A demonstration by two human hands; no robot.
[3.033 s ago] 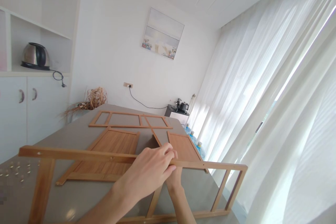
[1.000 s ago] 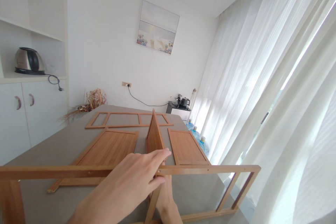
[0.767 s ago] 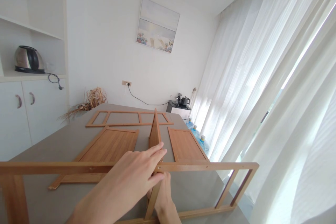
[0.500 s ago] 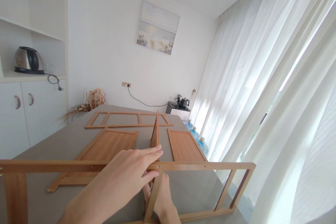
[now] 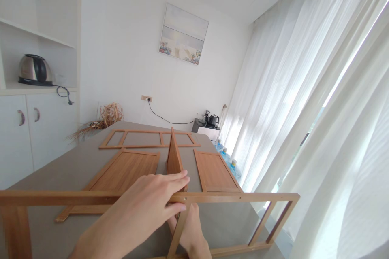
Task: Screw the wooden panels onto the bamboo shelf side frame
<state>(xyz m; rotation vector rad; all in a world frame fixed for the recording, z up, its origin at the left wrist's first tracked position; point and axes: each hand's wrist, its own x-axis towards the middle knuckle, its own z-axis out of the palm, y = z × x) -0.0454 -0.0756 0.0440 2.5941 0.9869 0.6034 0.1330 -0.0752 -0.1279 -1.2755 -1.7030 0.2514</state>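
Note:
A wooden frame (image 5: 231,197) stands on its long edge across the near side of the table, with uprights dividing it. Behind it a slatted wooden panel (image 5: 174,156) stands on edge, its near end meeting the frame's top rail at a middle upright. My left hand (image 5: 152,196) is closed over this joint, fingers on the panel's near end and thumb against the frame. Lower down, behind the upright, my right hand (image 5: 191,226) is closed at the panel's near end; its fingertips are largely hidden.
On the grey table (image 5: 91,162) lie a flat wooden panel (image 5: 130,170) at left, a smaller panel (image 5: 215,170) at right, and an open frame (image 5: 142,145) at the far end. Water bottles (image 5: 233,166) stand by the curtains (image 5: 273,89).
The far end of the standing panel has swung left, showing more of its face. The frame sits slightly lower and further right in view. Both hands keep their hold.

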